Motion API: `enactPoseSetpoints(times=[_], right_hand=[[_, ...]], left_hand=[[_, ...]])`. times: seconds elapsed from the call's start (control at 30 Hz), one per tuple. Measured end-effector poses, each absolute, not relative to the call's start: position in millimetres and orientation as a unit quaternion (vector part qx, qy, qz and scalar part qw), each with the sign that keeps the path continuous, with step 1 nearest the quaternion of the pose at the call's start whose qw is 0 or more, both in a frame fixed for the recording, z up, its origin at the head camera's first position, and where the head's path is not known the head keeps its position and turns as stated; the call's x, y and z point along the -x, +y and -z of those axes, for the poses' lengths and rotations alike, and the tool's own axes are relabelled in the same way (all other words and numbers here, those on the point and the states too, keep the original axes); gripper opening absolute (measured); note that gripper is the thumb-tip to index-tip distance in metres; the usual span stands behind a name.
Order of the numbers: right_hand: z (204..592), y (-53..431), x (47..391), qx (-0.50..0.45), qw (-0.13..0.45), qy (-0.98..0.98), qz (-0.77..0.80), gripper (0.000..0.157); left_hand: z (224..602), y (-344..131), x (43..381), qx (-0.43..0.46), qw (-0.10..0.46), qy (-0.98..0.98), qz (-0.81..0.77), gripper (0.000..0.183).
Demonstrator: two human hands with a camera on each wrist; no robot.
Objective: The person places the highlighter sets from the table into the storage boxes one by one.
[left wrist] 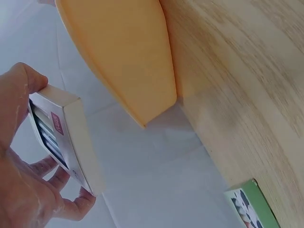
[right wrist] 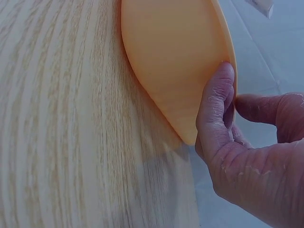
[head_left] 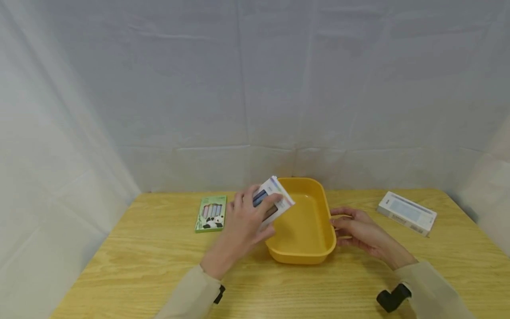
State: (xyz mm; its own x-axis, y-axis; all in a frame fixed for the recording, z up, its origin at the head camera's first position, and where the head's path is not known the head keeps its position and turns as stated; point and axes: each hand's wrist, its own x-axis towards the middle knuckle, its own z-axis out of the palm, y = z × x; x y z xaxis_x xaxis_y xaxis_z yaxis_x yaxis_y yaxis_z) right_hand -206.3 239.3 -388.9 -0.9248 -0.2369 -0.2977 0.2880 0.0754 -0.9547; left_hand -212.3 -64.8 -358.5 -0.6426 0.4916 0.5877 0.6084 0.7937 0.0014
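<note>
A small white box (head_left: 273, 200) with a clear window showing dark sticks is gripped in my left hand (head_left: 247, 217), tilted above the left side of a yellow plastic bin (head_left: 304, 221). In the left wrist view, thumb and fingers hold opposite edges of the white box (left wrist: 71, 137), and several sticks show through its window. My right hand (head_left: 358, 230) is at the bin's right side. The right wrist view has that hand (right wrist: 247, 156) pinching the bin's rim, with fingers along the outer wall (right wrist: 171, 61).
A green box with a panda picture and several coloured sticks (head_left: 211, 214) lies on the wooden table (head_left: 151, 261), left of the bin. Another white box (head_left: 406, 212) lies at the right. A white cloth (head_left: 199, 97) hangs behind the table.
</note>
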Motion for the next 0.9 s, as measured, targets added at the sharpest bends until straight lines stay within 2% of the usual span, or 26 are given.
enactPoseSetpoints(times=[0.3, 0.73, 0.9], right_hand=[[388.0, 238.8, 206.2, -0.017, 0.193, 0.707, 0.68, 0.057], [390.0, 238.8, 209.1, -0.014, 0.2, 0.705, 0.68, 0.058], [389.2, 238.5, 209.7, -0.015, 0.2, 0.707, 0.678, 0.06]], left_hand=[[358.5, -52.2, 206.8, 0.336, 0.271, -0.897, 0.097, 0.058], [359.4, -39.7, 203.0, 0.367, 0.271, -0.884, 0.104, 0.061], [359.2, -37.1, 201.7, 0.38, 0.25, -0.885, 0.102, 0.061]])
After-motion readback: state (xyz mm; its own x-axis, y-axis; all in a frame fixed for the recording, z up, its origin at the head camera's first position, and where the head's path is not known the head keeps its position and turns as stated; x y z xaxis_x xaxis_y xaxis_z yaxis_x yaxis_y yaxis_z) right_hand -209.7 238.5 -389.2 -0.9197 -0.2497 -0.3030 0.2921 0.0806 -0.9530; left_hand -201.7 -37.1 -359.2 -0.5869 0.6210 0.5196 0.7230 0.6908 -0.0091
